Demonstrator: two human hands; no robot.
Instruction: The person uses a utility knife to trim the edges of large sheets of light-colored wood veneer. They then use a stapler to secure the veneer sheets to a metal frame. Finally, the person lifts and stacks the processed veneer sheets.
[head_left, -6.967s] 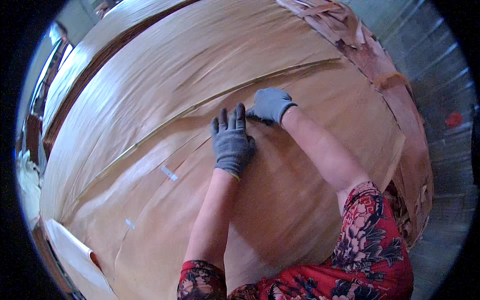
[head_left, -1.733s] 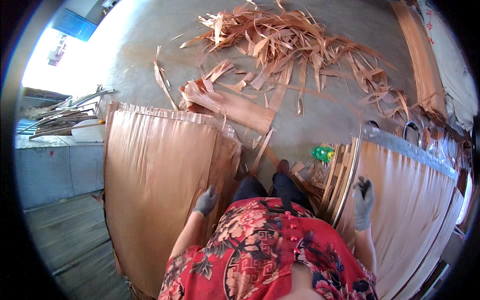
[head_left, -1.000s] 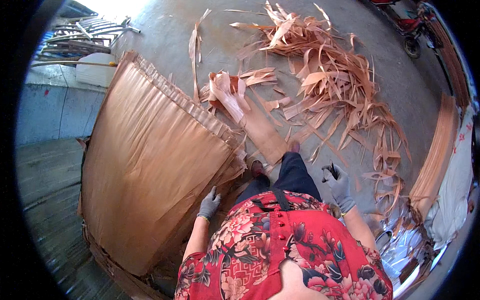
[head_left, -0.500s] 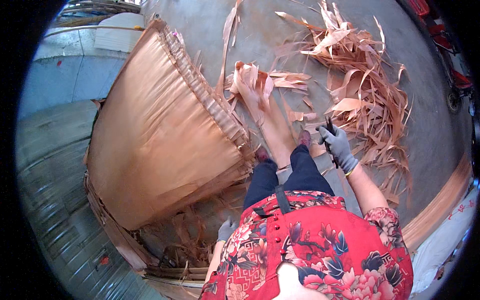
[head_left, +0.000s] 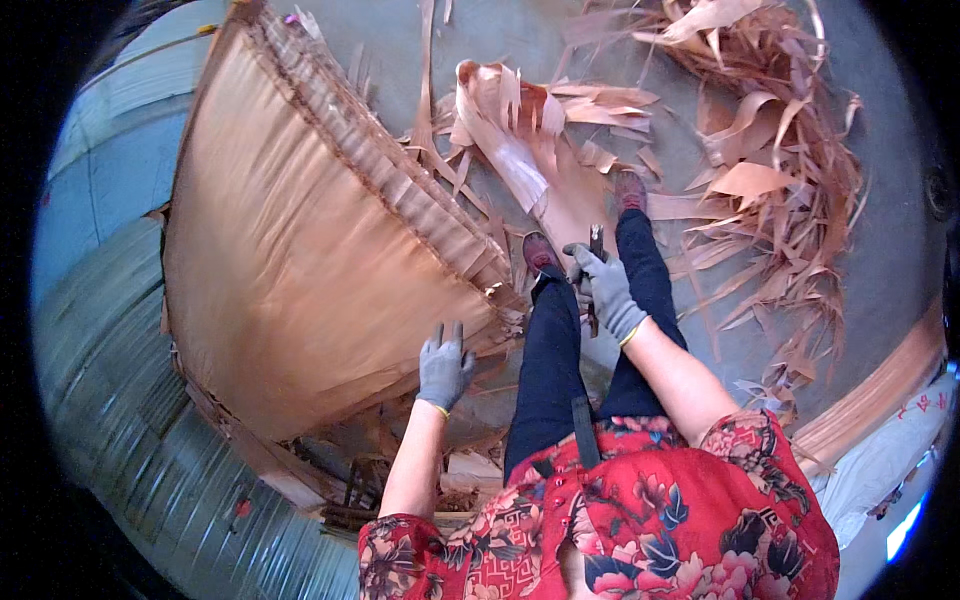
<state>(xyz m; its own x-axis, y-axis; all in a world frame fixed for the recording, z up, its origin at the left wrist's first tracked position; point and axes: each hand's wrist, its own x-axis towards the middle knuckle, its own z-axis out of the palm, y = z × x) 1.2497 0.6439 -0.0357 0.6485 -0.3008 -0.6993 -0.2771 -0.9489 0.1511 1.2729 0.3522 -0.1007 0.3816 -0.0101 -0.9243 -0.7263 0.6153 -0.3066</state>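
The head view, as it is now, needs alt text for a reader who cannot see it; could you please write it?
A gloved right hand holds a narrow dark tool, while the gloved left hand, fingers extended, is near the edge of a large stack of tan sheets. A heap of loose strips lies on the grey floor.

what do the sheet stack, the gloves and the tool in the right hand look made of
Sheet stack: probably thin wood veneer, smooth with a soft sheen; its edge is layered and ragged.
Gloves: likely knitted fabric, matt grey, with stretchy-looking yellow cuff edges.
Dark tool in the right hand: possibly metal, being slim and rigid-looking, but partly hidden; finish unclear.
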